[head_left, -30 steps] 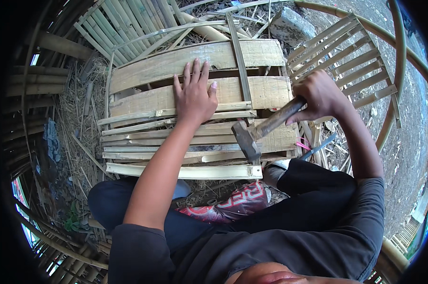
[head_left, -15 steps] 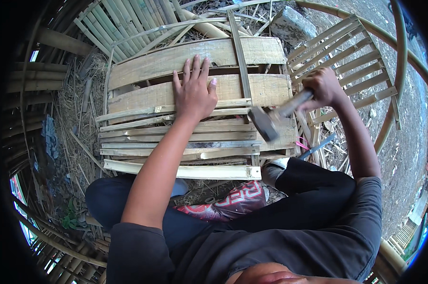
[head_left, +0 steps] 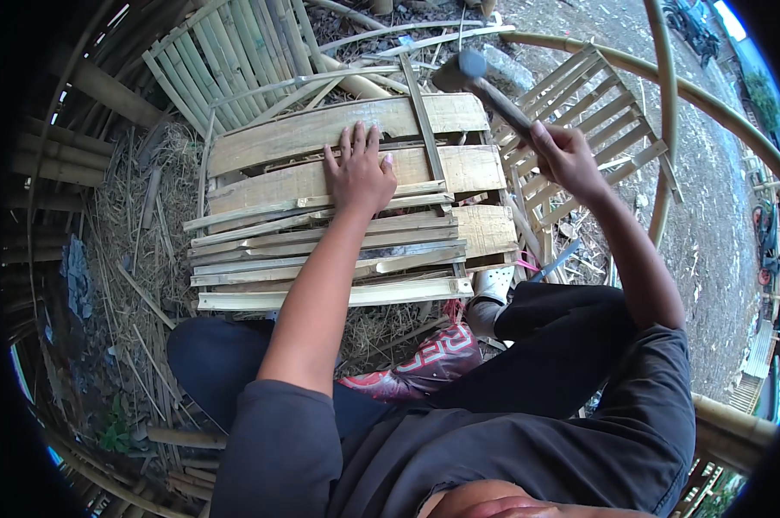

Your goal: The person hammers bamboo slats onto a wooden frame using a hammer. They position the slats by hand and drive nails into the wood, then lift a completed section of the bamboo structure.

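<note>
In front of me lie wide pale boards (head_left: pixel 265 153) set side by side, with several narrow bamboo slats (head_left: pixel 243 300) across the nearer part. A thin wooden strip (head_left: pixel 428 129) crosses the boards from far to near. My left hand (head_left: pixel 361 177) rests flat on the boards just beyond the slats, fingers stretched out, holding nothing. Closed round a wooden handle, my right hand (head_left: pixel 569 161) holds a hammer (head_left: pixel 504 107) up beyond the right end of the boards. The hammer's head points to the far left and is clear of the wood.
A slatted bamboo panel (head_left: pixel 235 65) stands at the far left, another slatted rack (head_left: pixel 593 121) at the right. Bent bamboo poles (head_left: pixel 662 95) arch past that rack. A red printed sack (head_left: pixel 433 358) lies by my legs. Dry straw (head_left: pixel 170 224) covers the ground at left.
My right hand has raised the hammer from above the slats' right end toward the far side. My left hand stays flat on the boards. The whole view has shifted slightly.
</note>
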Demonstrator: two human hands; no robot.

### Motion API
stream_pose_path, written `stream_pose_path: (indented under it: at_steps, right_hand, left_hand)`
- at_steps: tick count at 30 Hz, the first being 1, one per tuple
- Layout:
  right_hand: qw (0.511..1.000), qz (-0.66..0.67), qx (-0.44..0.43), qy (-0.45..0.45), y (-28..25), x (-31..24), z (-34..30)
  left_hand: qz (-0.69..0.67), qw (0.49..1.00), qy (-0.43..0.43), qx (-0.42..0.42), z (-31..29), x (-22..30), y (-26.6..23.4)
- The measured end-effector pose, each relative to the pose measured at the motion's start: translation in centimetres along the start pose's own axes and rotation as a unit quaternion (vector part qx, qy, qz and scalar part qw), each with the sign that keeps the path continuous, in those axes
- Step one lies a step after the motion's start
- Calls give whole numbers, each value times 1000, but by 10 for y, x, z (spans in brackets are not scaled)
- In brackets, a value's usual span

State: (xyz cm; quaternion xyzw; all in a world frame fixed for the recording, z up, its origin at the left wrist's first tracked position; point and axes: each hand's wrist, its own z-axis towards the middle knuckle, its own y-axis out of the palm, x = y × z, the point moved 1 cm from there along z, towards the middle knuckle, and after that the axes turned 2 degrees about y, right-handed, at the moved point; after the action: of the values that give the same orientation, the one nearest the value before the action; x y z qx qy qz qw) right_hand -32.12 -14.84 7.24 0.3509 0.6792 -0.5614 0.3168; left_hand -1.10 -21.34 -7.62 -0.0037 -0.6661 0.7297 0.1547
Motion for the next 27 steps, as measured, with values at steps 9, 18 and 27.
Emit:
stream_pose_path:
  at_steps: [9, 18, 27]
  right_hand:
    - [919, 290, 38, 263, 93, -52, -110]
    - [823, 433, 43, 365, 116, -16, -115]
    - [802, 453, -23, 387, 143, -19, -109]
  left_hand:
    - [6, 999, -26, -24, -3, 2, -10]
    - [-20, 1000, -18, 4, -4, -2, -5]
    - [-19, 1000, -13, 0, -3, -2, -4]
